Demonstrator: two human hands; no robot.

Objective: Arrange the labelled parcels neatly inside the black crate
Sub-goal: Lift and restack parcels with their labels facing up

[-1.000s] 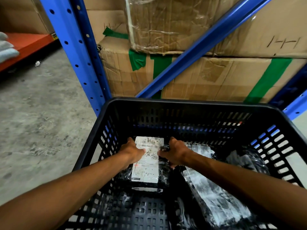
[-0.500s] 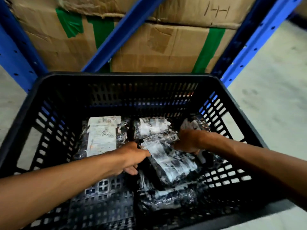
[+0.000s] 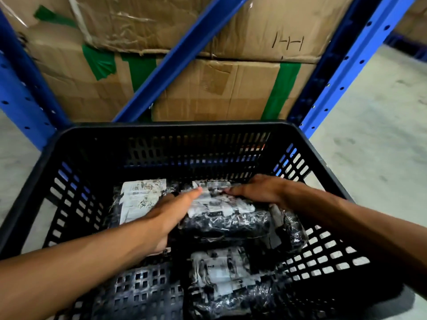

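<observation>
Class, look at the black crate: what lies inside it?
The black crate holds several black plastic-wrapped parcels with white labels. Both hands press on the middle parcel. Anything beneath the parcels is covered.

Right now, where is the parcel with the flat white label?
The flat-label parcel lies at the black crate's far left, just beyond the left hand.

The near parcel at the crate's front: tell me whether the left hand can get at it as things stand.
Probably yes. The near parcel lies uncovered on the black crate floor, just below the left hand, which rests flat against the middle parcel and holds nothing. The right hand is farther back, out of the way.
</observation>
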